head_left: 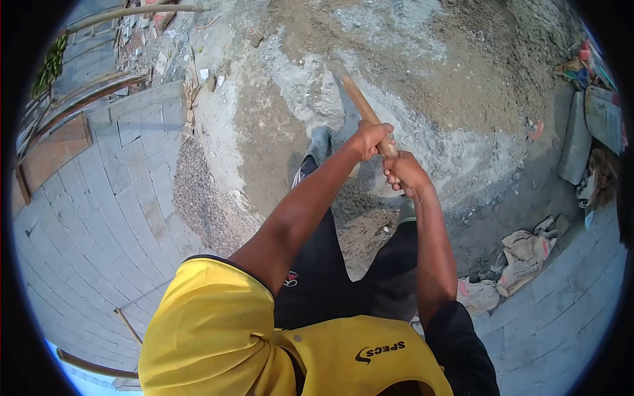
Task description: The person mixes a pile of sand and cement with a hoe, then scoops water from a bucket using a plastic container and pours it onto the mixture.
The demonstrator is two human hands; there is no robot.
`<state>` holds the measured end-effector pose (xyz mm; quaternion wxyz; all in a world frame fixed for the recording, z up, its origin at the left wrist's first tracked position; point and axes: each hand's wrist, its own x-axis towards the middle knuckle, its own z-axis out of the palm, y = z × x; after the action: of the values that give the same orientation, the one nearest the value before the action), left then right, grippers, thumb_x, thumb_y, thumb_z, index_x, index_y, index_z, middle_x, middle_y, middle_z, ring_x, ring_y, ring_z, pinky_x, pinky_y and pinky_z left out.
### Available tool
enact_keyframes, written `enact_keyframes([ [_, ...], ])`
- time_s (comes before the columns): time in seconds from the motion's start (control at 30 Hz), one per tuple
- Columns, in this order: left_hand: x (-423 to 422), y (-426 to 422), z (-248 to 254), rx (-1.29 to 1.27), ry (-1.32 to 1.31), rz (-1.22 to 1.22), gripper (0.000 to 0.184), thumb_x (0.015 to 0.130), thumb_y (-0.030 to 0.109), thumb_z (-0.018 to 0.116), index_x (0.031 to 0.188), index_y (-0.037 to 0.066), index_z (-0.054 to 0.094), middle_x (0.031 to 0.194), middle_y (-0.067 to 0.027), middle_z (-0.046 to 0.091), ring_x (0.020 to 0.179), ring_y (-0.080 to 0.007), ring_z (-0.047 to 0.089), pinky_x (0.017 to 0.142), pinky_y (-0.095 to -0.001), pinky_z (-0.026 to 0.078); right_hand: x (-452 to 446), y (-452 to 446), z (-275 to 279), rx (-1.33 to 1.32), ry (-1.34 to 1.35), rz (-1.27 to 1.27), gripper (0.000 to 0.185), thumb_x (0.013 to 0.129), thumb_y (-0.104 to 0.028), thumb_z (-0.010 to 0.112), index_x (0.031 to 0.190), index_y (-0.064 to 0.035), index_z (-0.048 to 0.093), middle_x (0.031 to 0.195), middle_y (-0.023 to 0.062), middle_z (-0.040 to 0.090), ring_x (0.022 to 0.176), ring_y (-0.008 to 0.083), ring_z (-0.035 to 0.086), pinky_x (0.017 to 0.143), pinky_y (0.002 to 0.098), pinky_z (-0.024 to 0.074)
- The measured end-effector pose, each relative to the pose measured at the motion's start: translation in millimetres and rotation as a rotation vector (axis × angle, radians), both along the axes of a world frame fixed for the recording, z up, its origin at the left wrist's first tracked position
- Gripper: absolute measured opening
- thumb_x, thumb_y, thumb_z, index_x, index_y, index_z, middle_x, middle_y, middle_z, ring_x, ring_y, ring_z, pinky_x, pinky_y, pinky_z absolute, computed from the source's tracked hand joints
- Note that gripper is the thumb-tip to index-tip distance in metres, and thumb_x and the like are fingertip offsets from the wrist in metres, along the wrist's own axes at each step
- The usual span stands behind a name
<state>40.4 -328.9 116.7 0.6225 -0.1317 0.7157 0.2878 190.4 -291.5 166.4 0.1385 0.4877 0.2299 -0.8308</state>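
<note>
You stand looking down at your own arms, both hands closed around a wooden handle (360, 99) at the center of the frame. Your left hand (371, 140) grips it higher up; your right hand (405, 173) is wrapped around it just below and to the right. The handle slants toward the upper middle, where its far end meets loose material; the tool's working end cannot be made out there.

Around it spreads brown sandy material (489, 86), with pale gray powder (456, 148) in broad patches. Judging by this, the work looks partway along: in places the two colors run together, while elsewhere, at upper center and right of center, pale patches remain distinct and the surface uneven.

Your left boot (319, 144) is planted just left of center, beside the disturbed ground. A gravel patch (201, 191) lies at left of center, next to gray blockwork (145, 165). Crumpled sacks (528, 257) lie at lower right.
</note>
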Motion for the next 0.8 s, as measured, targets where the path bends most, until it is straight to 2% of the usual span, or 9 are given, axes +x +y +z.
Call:
enact_keyframes([
  [0.13, 80, -21, 72, 0.341, -0.477, 0.276, 0.047, 0.093, 0.044, 0.066, 0.116, 0.007, 0.049, 0.104, -0.0098, 0.063, 0.097, -0.0246, 0.065, 0.085, -0.0457, 0.054, 134, 1, 111, 0.030, -0.019, -0.004, 0.025, 0.082, -0.007, 0.063, 0.102, 0.0032, 0.053, 0.065, 0.0007, 0.052, 0.044, 0.0073, 0.046, 0.036, 0.0245, 0.0340],
  [0.2, 124, -30, 64, 0.352, -0.532, 0.547, 0.044, 0.092, 0.050, 0.064, 0.115, 0.015, 0.048, 0.113, -0.0084, 0.061, 0.107, -0.0236, 0.062, 0.093, -0.0493, 0.049, 200, -21, 163, 0.093, -0.109, -0.013, 0.027, 0.082, 0.000, 0.061, 0.107, 0.0050, 0.053, 0.066, 0.0027, 0.053, 0.042, 0.0080, 0.044, 0.038, 0.0245, 0.0329],
  [0.27, 169, -20, 70, 0.424, -0.628, 0.648, 0.040, 0.091, 0.045, 0.067, 0.109, 0.014, 0.049, 0.103, -0.0067, 0.062, 0.097, -0.0209, 0.064, 0.084, -0.0429, 0.052, 269, -59, 186, 0.067, -0.192, -0.187, 0.035, 0.076, 0.006, 0.065, 0.109, 0.0057, 0.053, 0.065, 0.0051, 0.054, 0.041, 0.0093, 0.044, 0.038, 0.0244, 0.0361],
  [0.33, 223, -9, 86, 0.351, -0.581, 0.475, 0.033, 0.091, 0.036, 0.070, 0.106, 0.013, 0.050, 0.092, -0.0039, 0.060, 0.083, -0.0165, 0.063, 0.074, -0.0356, 0.053, 318, -86, 201, 0.046, -0.198, -0.290, 0.041, 0.070, 0.007, 0.070, 0.108, 0.0048, 0.054, 0.064, 0.0061, 0.056, 0.042, 0.0111, 0.048, 0.038, 0.0256, 0.0399],
  [0.43, 238, -17, 118, 0.297, -0.532, 0.421, 0.022, 0.090, 0.020, 0.066, 0.100, 0.009, 0.050, 0.082, -0.0021, 0.056, 0.066, -0.0124, 0.058, 0.060, -0.0295, 0.050, 320, -127, 208, 0.060, -0.172, -0.234, 0.047, 0.065, 0.008, 0.074, 0.107, 0.0038, 0.054, 0.062, 0.0065, 0.057, 0.044, 0.0131, 0.053, 0.038, 0.0272, 0.0422],
  [0.53, 178, -40, 114, 0.337, -0.425, 0.409, 0.020, 0.088, 0.017, 0.063, 0.097, 0.006, 0.049, 0.077, -0.0024, 0.054, 0.061, -0.0117, 0.056, 0.054, -0.0291, 0.048, 249, -174, 177, 0.115, -0.301, -0.216, 0.045, 0.065, 0.007, 0.078, 0.104, 0.0003, 0.056, 0.064, 0.0032, 0.058, 0.050, 0.0122, 0.057, 0.046, 0.0254, 0.0461],
  [0.73, -86, -39, 47, 0.425, 0.384, 0.108, 0.034, 0.087, 0.021, 0.070, 0.101, -0.002, 0.049, 0.077, -0.0061, 0.056, 0.063, -0.0119, 0.058, 0.056, -0.0313, 0.049, -21, -195, 9, 0.091, 0.210, -0.333, 0.042, 0.081, 0.005, 0.067, 0.121, 0.0016, 0.054, 0.075, 0.0031, 0.056, 0.054, 0.0095, 0.054, 0.045, 0.0248, 0.0429],
  [0.77, -132, -38, 30, 0.409, 0.577, 0.028, 0.038, 0.085, 0.022, 0.072, 0.102, -0.004, 0.050, 0.081, -0.0088, 0.059, 0.066, -0.0150, 0.060, 0.060, -0.0331, 0.050, -72, -191, -12, 0.074, 0.266, -0.348, 0.040, 0.084, 0.003, 0.066, 0.121, 0.0020, 0.054, 0.075, 0.0031, 0.055, 0.053, 0.0094, 0.053, 0.046, 0.0256, 0.0435],
  [0.8, -174, -37, 18, 0.344, 0.766, -0.130, 0.053, 0.081, 0.023, 0.072, 0.116, -0.006, 0.044, 0.095, -0.0238, 0.066, 0.084, -0.0353, 0.069, 0.075, -0.0422, 0.055, -124, -178, -22, 0.057, 0.320, -0.370, 0.038, 0.085, 0.002, 0.064, 0.121, 0.0028, 0.053, 0.074, 0.0030, 0.055, 0.053, 0.0096, 0.052, 0.047, 0.0256, 0.0439],
])
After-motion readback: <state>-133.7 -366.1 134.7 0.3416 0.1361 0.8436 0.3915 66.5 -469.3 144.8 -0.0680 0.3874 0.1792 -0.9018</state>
